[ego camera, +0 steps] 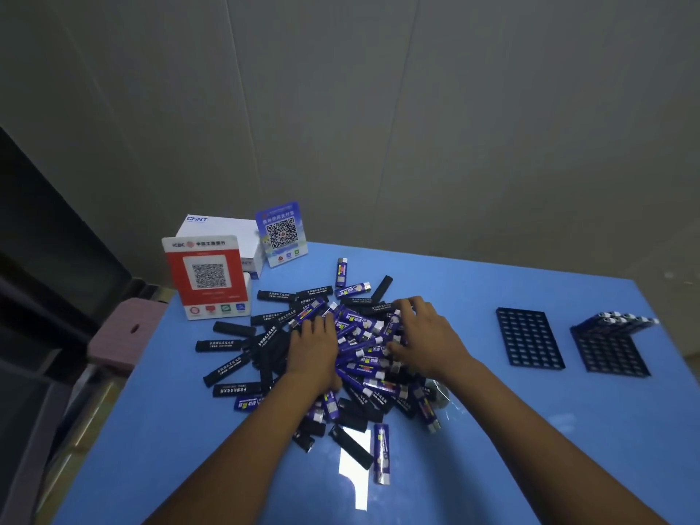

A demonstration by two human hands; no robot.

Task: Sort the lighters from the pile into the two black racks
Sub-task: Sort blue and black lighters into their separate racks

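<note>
While both arms are reaching over the blue table [530, 430], the left hand [314, 344] is lying flat, fingers relaxed, on the heap of black and purple plastic lighters [363, 346]; the right hand [428, 335] is spreading wide over it. Right of that hand are sitting the empty black grid rack [529, 339] and the partly filled black rack [610, 350].

Both forearms cut off by the lower edge. Fingertips of the left hand [315, 344] buried among the pile of lighters [333, 354]; grip not readable. Fingers of the right hand [426, 337] smeared by motion blur, curled over the pile, hold unclear. Print on the lighters too small to read. Slots of the farther rack [610, 352] partly hidden behind its standing lighters [621, 320]. Bench [530, 449] cropped at bottom and right.
</note>
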